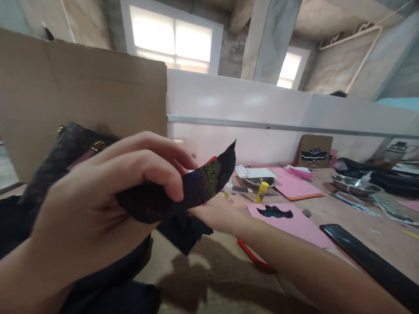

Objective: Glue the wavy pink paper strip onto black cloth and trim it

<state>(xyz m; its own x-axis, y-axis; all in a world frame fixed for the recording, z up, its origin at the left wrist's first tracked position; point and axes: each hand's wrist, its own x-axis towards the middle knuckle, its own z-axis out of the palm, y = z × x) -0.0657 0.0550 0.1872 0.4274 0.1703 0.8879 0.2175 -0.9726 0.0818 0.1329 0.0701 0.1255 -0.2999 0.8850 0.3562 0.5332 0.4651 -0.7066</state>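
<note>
Two bare hands meet here. The left hand pinches the dark strip near its middle, fingertips on the near face, the pointed end sticking out past them, up and to the right. The grip looks well judged: the fingers sit just short of the gold glitter. A light pinch would be best, since the strip looks thin and curls along its length; pressing harder could crease it, and touching the glitter may shed some. The slim tip probably bends easily, so it is better kept clear of the other hand.

Behind the strip is the right hand; its fingers are hidden, so I cannot tell whether they hold anything. Below the strip, between the hands, hangs or lies a black scrap. Keeping the two dark pieces apart would make the edges easier to follow.

Under the right forearm is a red handle, best not leaned on. Beyond that hand stand a glue stick and a pink sheet bearing a dark cutout.
</note>
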